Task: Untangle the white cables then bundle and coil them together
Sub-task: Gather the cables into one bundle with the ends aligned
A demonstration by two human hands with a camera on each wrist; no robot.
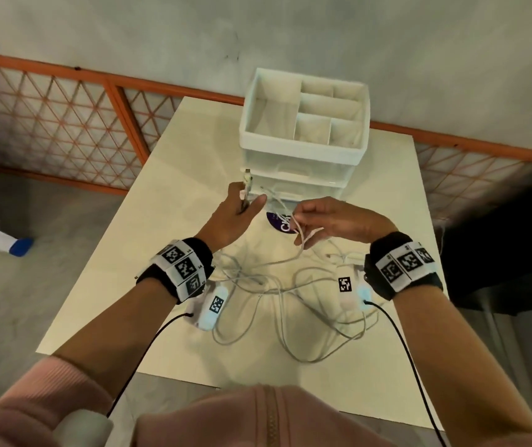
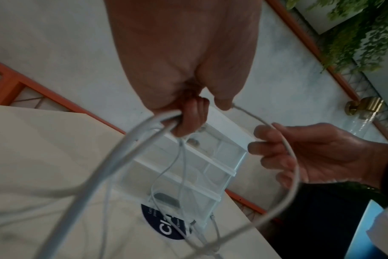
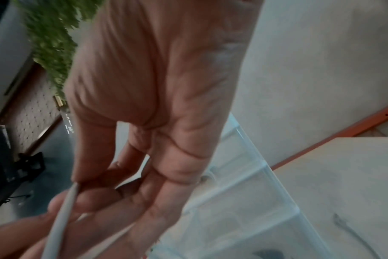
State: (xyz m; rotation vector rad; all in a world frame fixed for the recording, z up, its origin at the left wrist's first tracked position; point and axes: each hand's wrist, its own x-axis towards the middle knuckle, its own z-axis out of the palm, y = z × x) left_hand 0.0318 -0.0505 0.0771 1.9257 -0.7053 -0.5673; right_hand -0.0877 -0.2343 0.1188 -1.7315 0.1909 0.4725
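Note:
Several white cables (image 1: pixel 277 285) lie tangled in loose loops on the cream table (image 1: pixel 161 221) between my wrists. My left hand (image 1: pixel 242 204) is raised in front of the drawer unit and grips cable ends, a USB plug (image 1: pixel 247 179) sticking up from its fingers. In the left wrist view the cables (image 2: pixel 113 157) run down from that fist (image 2: pixel 188 119). My right hand (image 1: pixel 309 221) pinches a cable strand (image 1: pixel 303 240) just right of it; the right wrist view shows thumb and forefinger (image 3: pixel 78 178) closed on a white cable (image 3: pixel 62 215).
A white drawer organizer (image 1: pixel 303 124) with open top compartments stands at the table's far middle. A dark round sticker (image 1: pixel 277 222) lies on the table below my hands. An orange lattice railing (image 1: pixel 64 117) runs behind. Black wrist-camera leads trail off the near edge.

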